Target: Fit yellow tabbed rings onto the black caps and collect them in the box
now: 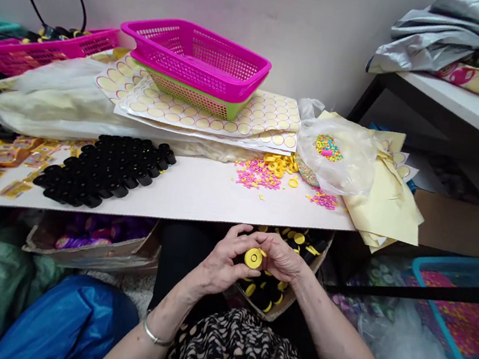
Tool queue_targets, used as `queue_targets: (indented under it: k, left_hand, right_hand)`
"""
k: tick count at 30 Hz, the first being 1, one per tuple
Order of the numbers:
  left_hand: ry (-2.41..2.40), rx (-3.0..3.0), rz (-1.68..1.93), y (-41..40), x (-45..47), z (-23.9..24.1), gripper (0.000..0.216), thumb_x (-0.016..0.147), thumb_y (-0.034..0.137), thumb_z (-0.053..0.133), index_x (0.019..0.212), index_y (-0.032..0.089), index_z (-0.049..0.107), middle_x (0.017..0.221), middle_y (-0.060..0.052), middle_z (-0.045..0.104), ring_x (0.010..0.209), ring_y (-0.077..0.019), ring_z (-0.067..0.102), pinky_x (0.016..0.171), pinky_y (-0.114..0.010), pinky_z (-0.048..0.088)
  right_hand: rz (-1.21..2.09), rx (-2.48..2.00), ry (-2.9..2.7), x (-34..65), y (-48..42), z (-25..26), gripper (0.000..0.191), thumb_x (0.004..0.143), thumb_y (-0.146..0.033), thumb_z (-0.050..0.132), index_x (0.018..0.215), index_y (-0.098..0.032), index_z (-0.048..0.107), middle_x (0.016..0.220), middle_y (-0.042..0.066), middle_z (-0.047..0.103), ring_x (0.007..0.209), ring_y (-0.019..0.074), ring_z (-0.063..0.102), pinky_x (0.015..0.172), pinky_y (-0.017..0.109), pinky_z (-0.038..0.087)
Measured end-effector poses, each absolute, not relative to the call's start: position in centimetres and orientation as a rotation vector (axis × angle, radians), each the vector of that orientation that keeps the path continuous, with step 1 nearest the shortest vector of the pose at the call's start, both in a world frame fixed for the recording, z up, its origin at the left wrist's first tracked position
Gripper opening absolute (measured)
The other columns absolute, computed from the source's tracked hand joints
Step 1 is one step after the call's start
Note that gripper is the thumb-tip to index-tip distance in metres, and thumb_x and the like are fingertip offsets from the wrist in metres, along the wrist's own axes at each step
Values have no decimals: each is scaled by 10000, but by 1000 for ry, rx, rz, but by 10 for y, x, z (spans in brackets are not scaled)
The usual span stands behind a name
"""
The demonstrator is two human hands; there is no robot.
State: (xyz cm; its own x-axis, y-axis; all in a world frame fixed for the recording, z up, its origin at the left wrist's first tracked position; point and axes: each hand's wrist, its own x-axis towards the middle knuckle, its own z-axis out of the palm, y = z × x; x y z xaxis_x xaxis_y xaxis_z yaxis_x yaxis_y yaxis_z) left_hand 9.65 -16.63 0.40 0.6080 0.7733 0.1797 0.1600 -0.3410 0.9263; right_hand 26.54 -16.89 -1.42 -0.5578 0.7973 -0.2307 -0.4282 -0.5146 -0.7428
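Observation:
Between my two hands, just off the table's front edge, is a small black container with a round yellow cap, the cap turned up toward me. My left hand curls around its left side, fingers and thumb closed on it. From the right, the fingers of my right hand press at the cap's edge. Below and behind them stands a cardboard box holding many black pieces with yellow caps. On the table, loose yellow caps lie beside a heap of small pink pieces.
Rows of black containers stand on the table at left. Stacked pink and green baskets rest on sticker sheets. A plastic bag of colourful beads lies at right. Under the table sits a box of purple items.

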Motion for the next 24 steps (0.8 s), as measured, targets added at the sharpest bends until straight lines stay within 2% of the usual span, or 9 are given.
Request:
queue_targets:
  k: [4, 8, 12, 15, 20, 22, 24]
  left_hand:
    - [745, 1985, 699, -175, 101, 1, 310, 706, 317, 677, 993, 201, 660, 1045, -70, 622, 1201, -256, 364, 1041, -419, 274]
    - [734, 2092, 689, -179, 105, -1, 253, 745, 281, 627, 987, 214, 650, 1079, -58, 610, 1192, -262, 380, 1051, -430, 252]
    - [645, 2114, 746, -178, 108, -3, 184, 784, 245, 573, 949, 192, 635, 945, -46, 640, 1100, -230, 454, 1057, -430, 239]
    - [614, 2058, 737, -177, 107, -10, 128, 765, 268, 610, 851, 177, 638, 816, -34, 636, 1038, -215, 477, 1043, -413, 261]
    - [652, 1896, 639, -181, 106, -34, 211, 714, 338, 666, 868, 195, 656, 849, -45, 650, 1138, -246, 412, 1004, -402, 315]
    - [631, 1902, 632, -187, 108, -38, 176, 721, 340, 659, 827, 198, 663, 799, -37, 653, 1055, -231, 484, 1026, -421, 288]
    - [596, 1935, 650, -195, 110, -38, 248, 694, 361, 683, 884, 203, 662, 809, -37, 661, 951, -212, 547, 1044, -444, 265]
  right_hand:
    - [2135, -726, -1038, 277, -173, -14, 492, 468, -211, 816, 913, -110, 632, 765, 6, 619, 671, 97, 551, 584, 185, 408]
    - [2095, -803, -1127, 279, -177, -6, 487, 449, -115, 791, 911, -131, 638, 793, -8, 632, 699, 104, 555, 602, 192, 411]
    - [1994, -857, -1079, 272, -186, -7, 438, 469, -123, 778, 889, -133, 654, 751, -11, 632, 674, 113, 552, 609, 214, 416]
    - [1888, -863, -898, 260, -198, -21, 333, 507, -192, 765, 814, -109, 665, 722, 11, 627, 642, 116, 541, 595, 227, 411]
    - [1920, -938, -692, 253, -216, -42, 288, 579, -271, 743, 797, -114, 637, 675, -2, 573, 590, 84, 488, 535, 203, 375]
    - [2007, -953, -736, 257, -221, -43, 313, 564, -274, 749, 807, -117, 630, 663, -13, 560, 577, 80, 479, 522, 200, 373]
    - [1982, -996, -852, 263, -223, -40, 335, 545, -260, 752, 824, -119, 631, 692, -10, 582, 596, 88, 494, 542, 208, 393]
